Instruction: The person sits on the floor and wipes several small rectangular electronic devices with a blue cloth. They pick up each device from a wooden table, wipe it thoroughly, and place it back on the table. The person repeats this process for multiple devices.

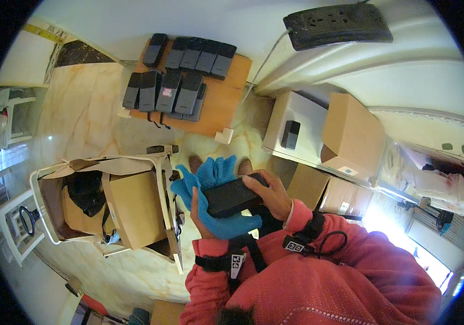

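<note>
A black, block-shaped device (231, 198) is held in front of my body between both hands. My right hand (273, 196) grips its right end, thumb on top and fingers around the far side. A bright blue cloth (215, 170) lies beneath the device and fans out past its far and near sides. At the left end, my left hand (198, 214) is closed on the cloth and supports the device through it. The cloth covers most of the left fingers.
Beyond my feet, several grey-and-black devices (187, 93) stand in rows on a wooden board (237, 89). One similar device (291, 135) lies on a white box (305, 116) beside a cardboard carton (351, 130). A framed cart (53, 179) with boxes stands left. A power strip (340, 27) is at the wall.
</note>
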Available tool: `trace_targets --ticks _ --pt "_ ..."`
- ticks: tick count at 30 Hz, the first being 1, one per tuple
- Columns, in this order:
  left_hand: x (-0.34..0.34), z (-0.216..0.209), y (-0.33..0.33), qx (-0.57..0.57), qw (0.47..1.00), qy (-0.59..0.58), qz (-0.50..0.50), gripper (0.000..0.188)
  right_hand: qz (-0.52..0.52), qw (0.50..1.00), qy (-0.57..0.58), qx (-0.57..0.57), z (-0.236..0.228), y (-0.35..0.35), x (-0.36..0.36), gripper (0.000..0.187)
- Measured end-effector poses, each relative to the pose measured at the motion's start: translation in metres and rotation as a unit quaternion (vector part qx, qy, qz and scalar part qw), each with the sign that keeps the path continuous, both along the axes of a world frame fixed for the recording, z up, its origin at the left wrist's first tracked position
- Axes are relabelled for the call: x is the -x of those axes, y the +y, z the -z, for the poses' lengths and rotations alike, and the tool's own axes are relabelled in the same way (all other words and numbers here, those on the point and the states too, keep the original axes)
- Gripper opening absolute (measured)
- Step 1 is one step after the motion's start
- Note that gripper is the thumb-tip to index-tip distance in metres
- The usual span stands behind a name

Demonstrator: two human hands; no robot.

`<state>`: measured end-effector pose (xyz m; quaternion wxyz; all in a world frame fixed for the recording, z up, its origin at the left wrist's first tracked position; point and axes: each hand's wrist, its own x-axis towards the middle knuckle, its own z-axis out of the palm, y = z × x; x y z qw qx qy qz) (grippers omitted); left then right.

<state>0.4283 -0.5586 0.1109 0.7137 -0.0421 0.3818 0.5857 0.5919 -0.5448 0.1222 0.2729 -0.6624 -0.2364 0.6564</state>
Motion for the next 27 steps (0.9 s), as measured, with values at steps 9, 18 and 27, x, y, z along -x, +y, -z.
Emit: trace_targets --ticks 9,18,27 --pt "0.035 0.049 0.028 -0.029 0.969 0.222 0.107 0.047 -0.080 0.957 0.221 0.173 -0.014 0.005 0.000 0.061" --pt "0.028 0.031 0.025 0.048 0.995 0.017 0.081 0.063 -0.193 0.974 0.115 -0.016 -0.006 0.005 0.029 0.066" --pt "-0.005 0.010 -0.006 0.175 0.953 0.198 0.149 0.057 -0.165 0.974 -0.018 -0.154 0.020 0.032 0.045 0.073"
